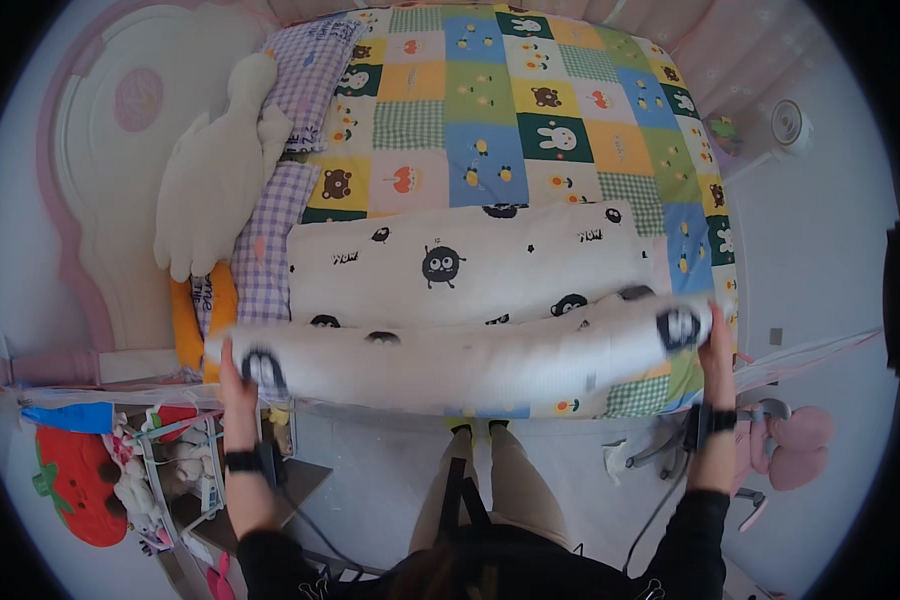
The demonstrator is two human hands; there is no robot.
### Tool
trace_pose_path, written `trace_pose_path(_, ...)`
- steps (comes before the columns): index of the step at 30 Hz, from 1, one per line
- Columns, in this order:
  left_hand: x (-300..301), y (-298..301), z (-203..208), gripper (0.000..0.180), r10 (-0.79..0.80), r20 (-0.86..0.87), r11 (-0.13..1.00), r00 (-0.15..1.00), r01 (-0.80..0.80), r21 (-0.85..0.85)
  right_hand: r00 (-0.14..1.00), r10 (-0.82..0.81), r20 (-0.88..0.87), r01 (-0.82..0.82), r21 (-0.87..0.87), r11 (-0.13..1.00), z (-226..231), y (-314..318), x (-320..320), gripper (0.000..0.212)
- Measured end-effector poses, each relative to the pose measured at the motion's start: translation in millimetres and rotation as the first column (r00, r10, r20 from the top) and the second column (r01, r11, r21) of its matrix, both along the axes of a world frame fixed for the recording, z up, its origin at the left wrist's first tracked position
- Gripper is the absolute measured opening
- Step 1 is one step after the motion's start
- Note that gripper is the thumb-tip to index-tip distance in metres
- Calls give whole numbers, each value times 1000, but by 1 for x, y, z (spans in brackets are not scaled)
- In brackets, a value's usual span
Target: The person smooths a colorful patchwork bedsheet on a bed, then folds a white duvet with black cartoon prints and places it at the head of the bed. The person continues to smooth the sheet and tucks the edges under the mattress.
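Observation:
A white blanket (370, 275) with black cartoon creatures lies in a long folded strip across the near part of the bed. Its near section is raised and blurred, stretched between my two hands. At its left end my left hand (232, 380) is closed on the edge, the fingers partly hidden by the cloth. My right hand (714, 345) grips the opposite end, near the bed's right side. Beneath the blanket spreads a patchwork bedsheet (555, 95) of checks, bears, rabbits and flowers.
Left of the bedsheet lie a white plush goose (210, 185) and purple checked pillows (275, 205), against a pink-edged headboard (100, 210). A toy shelf (185, 470) with a red plush (75, 490) stands at lower left. A pink chair (795, 445) is at lower right. A white fan (787, 122) stands far right.

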State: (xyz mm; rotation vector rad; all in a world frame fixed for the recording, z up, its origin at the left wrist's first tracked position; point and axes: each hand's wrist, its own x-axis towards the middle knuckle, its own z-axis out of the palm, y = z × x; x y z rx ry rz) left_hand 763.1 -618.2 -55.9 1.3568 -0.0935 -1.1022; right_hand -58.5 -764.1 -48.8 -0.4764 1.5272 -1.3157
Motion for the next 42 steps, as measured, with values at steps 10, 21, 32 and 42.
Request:
trace_pose_path(10, -68, -93, -224, 81, -785, 582, 612, 212, 116, 782, -43, 798, -600, -221, 785, 579, -148, -61, 148, 91)
trace_pose_path(21, -17, -34, -240, 90, -132, 210, 757, 969, -38, 652, 124, 173, -977, 102, 186, 977, -186, -19, 63, 90)
trace_pose_path(32, -46, -86, -166, 56, 81, -32, 993, 996, -78, 89, 830, -22, -558, 188, 243, 952, -191, 23, 94, 76)
trace_pose_path(42, -394, -200, 7, 61, -338, 689, 901, 641, 431, 41, 946, 36, -321, 19, 166, 986, -71, 68, 109, 87)
